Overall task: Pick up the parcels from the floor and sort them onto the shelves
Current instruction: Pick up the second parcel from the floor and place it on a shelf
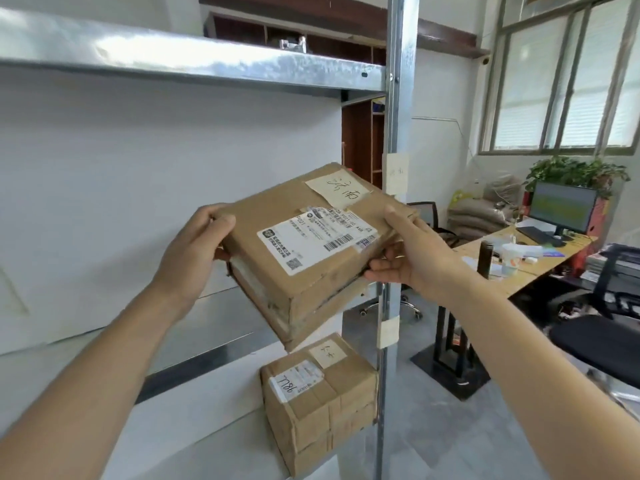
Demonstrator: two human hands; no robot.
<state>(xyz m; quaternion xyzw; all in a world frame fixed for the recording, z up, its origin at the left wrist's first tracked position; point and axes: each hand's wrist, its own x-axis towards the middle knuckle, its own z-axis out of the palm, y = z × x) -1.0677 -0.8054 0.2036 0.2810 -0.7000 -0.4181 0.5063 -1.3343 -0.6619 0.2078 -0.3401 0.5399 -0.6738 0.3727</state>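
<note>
Head view: a flat cardboard parcel (311, 244) is up in the air, tilted, in front of the metal shelving (194, 62). The left hand (194, 251) clasps its left edge, thumb on top and fingers tucked beneath. The right hand (412, 254) clamps the right edge the same way. So both hands are gripping the box, well above the floor and not resting on any shelf.

The cardboard is brown, worn and scuffed, with tape along its seams and a ragged lower corner. On top sits a white printed shipping label (311, 237) with barcodes and a QR code; the small print is too blurred to read with certainty. Beside it is a cream paper note (337, 188) with handwritten Chinese characters.

Lower down, a second, chunkier taped box (322, 400) sits on a lower shelf just beside the grey galvanised upright (398, 133). It carries a white sticker marked "7786", or close to it, and its own small handwritten note. Two pale paper tags are stuck to the upright.
</note>
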